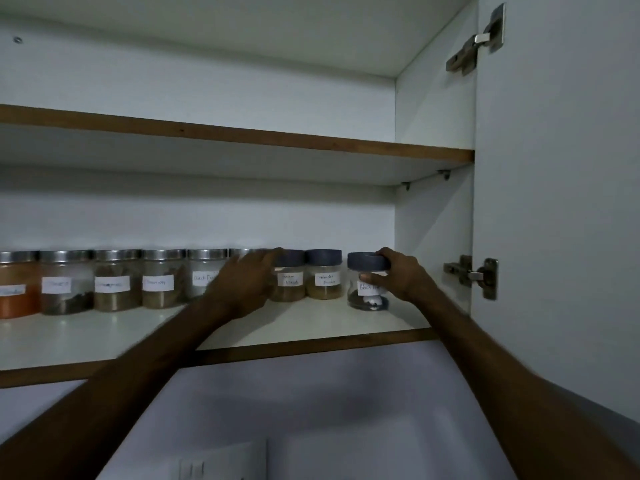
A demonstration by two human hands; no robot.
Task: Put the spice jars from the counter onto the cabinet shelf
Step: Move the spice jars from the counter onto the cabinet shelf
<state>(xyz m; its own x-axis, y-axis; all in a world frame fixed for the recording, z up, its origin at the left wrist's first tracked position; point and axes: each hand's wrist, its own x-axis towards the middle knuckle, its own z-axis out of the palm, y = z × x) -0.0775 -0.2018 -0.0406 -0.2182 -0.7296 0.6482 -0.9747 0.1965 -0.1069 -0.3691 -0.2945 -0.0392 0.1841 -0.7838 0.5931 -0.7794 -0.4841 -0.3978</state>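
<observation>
The dark-lidded jar (367,280) labelled "Black P…" stands on the cabinet shelf (311,323), just right of the coriander jar (323,274) with a small gap between. The right hand (398,275) grasps it, fingers over the lid, thumb across the label. The left hand (247,284), blurred, covers a steel-lidded jar; whether its fingers grip, I cannot tell. To finish well, slide the jar left and back into line, then let go. Right of the jar, bare shelf runs to the cabinet wall (433,237); the shelf's front edge lies near.
</observation>
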